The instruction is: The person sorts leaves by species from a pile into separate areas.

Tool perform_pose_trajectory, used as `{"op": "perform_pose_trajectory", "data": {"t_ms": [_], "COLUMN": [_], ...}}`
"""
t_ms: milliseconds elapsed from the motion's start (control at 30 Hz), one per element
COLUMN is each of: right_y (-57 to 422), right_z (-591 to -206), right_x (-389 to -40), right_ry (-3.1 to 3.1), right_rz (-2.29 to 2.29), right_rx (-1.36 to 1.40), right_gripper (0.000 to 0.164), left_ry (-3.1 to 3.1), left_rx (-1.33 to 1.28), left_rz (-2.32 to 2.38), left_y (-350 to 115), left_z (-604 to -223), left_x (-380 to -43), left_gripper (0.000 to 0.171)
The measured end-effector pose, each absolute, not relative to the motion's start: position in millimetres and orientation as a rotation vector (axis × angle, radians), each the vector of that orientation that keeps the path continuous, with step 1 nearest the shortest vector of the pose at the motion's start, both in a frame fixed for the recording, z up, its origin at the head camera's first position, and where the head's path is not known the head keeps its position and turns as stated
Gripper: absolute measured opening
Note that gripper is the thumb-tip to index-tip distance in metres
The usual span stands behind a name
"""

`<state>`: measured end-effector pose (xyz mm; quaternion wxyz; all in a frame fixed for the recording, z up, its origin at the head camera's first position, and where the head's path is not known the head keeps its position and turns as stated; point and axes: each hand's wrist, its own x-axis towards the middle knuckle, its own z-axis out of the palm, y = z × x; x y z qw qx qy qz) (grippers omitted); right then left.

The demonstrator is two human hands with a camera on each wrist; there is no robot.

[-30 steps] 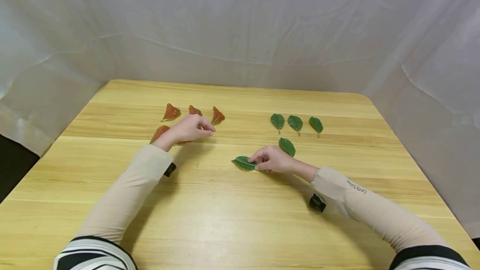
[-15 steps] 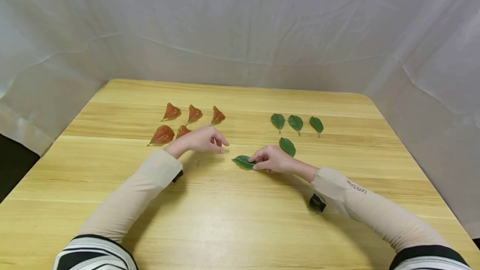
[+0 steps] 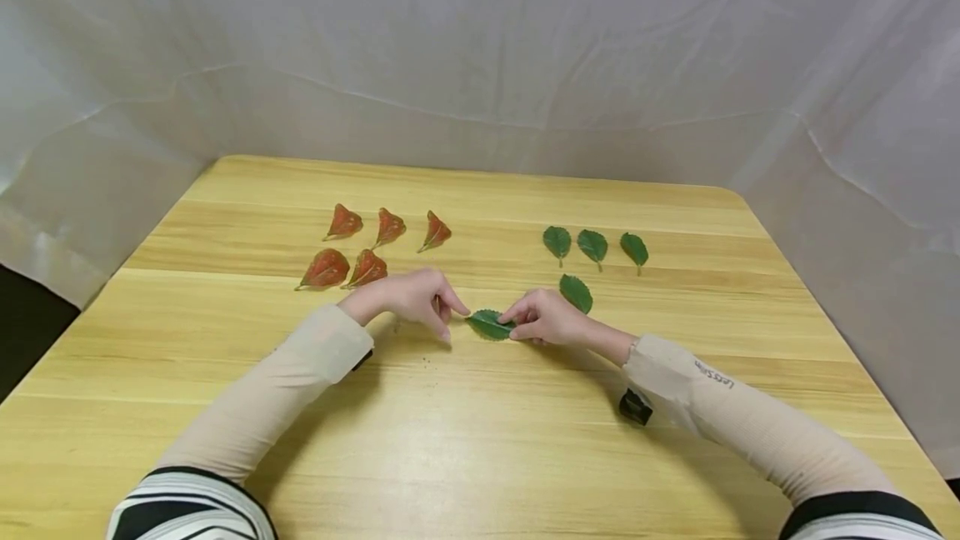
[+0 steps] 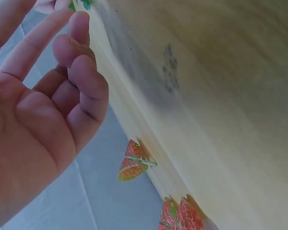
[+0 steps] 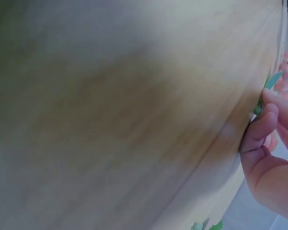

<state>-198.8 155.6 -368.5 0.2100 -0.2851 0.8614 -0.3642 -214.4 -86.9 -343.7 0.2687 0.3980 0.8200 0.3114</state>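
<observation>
In the head view, a green leaf with toothed edges [image 3: 487, 324] lies near the middle of the wooden table. My right hand [image 3: 551, 319] pinches its right end between thumb and fingers; the leaf's tip [image 5: 274, 79] also sticks out past those fingers in the right wrist view. On the other side is my left hand [image 3: 420, 298], its index fingertip right at the leaf's left tip. That thumb points down, apart from the index finger. Seen from the left wrist, the remaining left fingers [image 4: 86, 81] curl loosely around nothing.
Red leaves [image 3: 325, 269] lie in two rows at the left, the nearer row close beside the left wrist. Three green leaves [image 3: 592, 246] form a row at the right. Another green leaf [image 3: 576, 293] sits just behind the right hand. A pale curtain [image 3: 480, 65] surrounds the table.
My left hand has come from over the red leaves, rightward and nearer, to the green leaf's left tip, uncovering red leaves. My right hand keeps its pinch in place.
</observation>
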Motion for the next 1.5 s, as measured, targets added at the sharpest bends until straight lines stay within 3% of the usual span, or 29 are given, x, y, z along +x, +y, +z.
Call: {"op": "perform_pose_trajectory", "data": {"t_ms": [267,500,1033,1500], "right_y": [156.3,155.4,150.3,156.0], "right_z": [-367.4,-366.6,-369.1,-362.7], "right_x": [-197.1,-197.0,-195.6,-195.7], "right_ry": [2.421,2.499,2.562,2.507], "right_rz": [-1.052,-1.076,-0.958,-1.110], "right_rx": [-0.757,-0.807,-0.822,-0.742], "right_gripper": [0.021,0.005,0.015,0.005], "left_ry": [2.233,2.276,2.308,2.340], "left_rx": [1.045,1.007,0.999,1.004], "left_rz": [0.775,0.707,0.595,0.516], "left_y": [-83.8,-80.9,-79.4,-79.0], "left_z": [-347.0,-344.8,-344.5,-345.9], "left_x": [-213.3,-211.4,-207.6,-206.0], "left_gripper": [0.044,0.046,0.048,0.047]}}
